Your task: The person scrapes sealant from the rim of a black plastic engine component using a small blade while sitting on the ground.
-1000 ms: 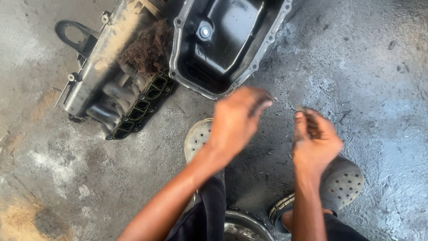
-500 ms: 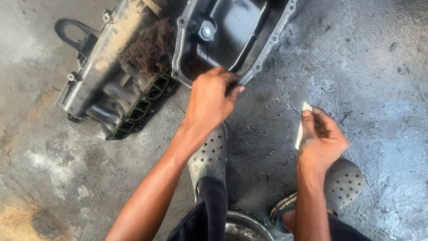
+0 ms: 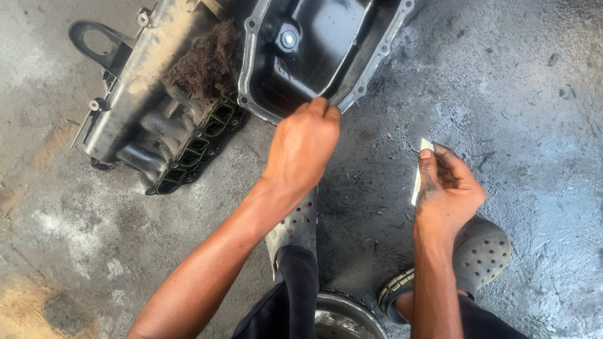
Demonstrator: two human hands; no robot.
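My left hand reaches forward and its fingertips pinch the near rim of a black metal oil pan lying open side up on the concrete floor. My right hand is held lower right, fingers closed on a small thin pale blade or strip that stands upright between thumb and fingers. The pan's flange has bolt holes along its edge, and a round plug sits inside it.
A dark intake manifold with a wad of brown fibre on top lies left of the pan. My grey perforated clogs stand on the oily concrete. A round metal container rim shows at the bottom.
My left hand moved up and forward from beside the right hand to the oil pan's rim. The right hand now holds the pale strip up, apart from the left.
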